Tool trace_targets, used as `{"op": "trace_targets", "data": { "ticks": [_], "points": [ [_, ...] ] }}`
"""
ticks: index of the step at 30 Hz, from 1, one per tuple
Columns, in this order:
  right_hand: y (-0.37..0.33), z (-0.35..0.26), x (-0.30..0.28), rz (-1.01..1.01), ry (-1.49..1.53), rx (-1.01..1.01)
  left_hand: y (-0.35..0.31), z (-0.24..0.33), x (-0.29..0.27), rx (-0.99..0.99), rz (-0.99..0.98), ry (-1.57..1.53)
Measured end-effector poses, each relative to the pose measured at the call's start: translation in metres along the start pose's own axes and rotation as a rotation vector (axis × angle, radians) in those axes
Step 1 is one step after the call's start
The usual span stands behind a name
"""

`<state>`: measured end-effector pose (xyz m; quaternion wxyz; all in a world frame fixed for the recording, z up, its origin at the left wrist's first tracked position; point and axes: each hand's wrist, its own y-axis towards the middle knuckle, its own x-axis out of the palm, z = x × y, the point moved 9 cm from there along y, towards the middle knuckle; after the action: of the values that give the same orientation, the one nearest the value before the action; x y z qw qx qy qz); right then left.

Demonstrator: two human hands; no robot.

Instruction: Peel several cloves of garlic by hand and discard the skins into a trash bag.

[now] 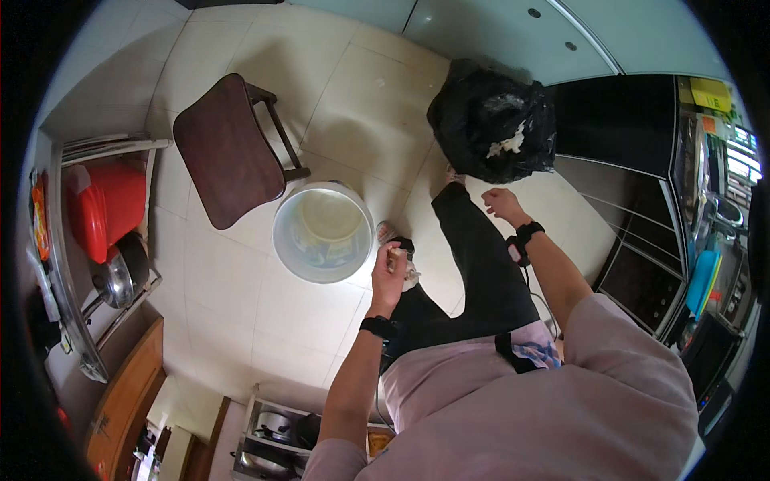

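Note:
My left hand (pixel 388 280) is closed round a whitish, crumpled piece (pixel 411 276), which pokes out beside the fingers above my left thigh. Its exact kind is too small to make out. My right hand (pixel 505 206) hangs past my right knee with its fingers curled in; whatever they may hold is hidden. Just beyond it, a black plastic bag (pixel 461 108) stands on the floor, with pale scraps (pixel 507 143) lying in its mouth. To the left of my left hand is a large whitish bucket (pixel 323 274), holding a pale yellowish round basin or colander (pixel 330 215).
A dark brown wooden stool (pixel 228 152) stands beyond the bucket on the tiled floor (pixel 233 297). At far left, a rack (pixel 72 264) carries a red container (pixel 108 207) and a metal pan (pixel 114 280). Black cabinets (pixel 613 120) line the right; a pot shelf (pixel 265 437) is lower left.

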<state>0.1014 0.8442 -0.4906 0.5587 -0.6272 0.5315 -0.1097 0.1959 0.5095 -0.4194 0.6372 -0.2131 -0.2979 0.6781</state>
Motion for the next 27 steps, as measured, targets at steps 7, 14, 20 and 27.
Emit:
{"op": "trace_targets", "data": {
  "ticks": [7, 14, 20, 27],
  "points": [
    [0.070, -0.051, -0.027, 0.004, -0.123, -0.128, 0.027, -0.002, 0.018, -0.050, 0.081, -0.052],
    [0.185, -0.120, -0.010, 0.133, -0.421, -0.565, 0.081, 0.011, 0.070, -0.102, 0.111, -0.226],
    [0.326, -0.148, 0.074, 0.054, -0.296, -0.535, 0.168, -0.017, 0.102, -0.097, 0.067, -0.292],
    [0.470, -0.120, 0.070, 0.384, -0.270, -0.168, 0.232, -0.049, 0.079, -0.241, 0.089, -0.555]
  ]
}}
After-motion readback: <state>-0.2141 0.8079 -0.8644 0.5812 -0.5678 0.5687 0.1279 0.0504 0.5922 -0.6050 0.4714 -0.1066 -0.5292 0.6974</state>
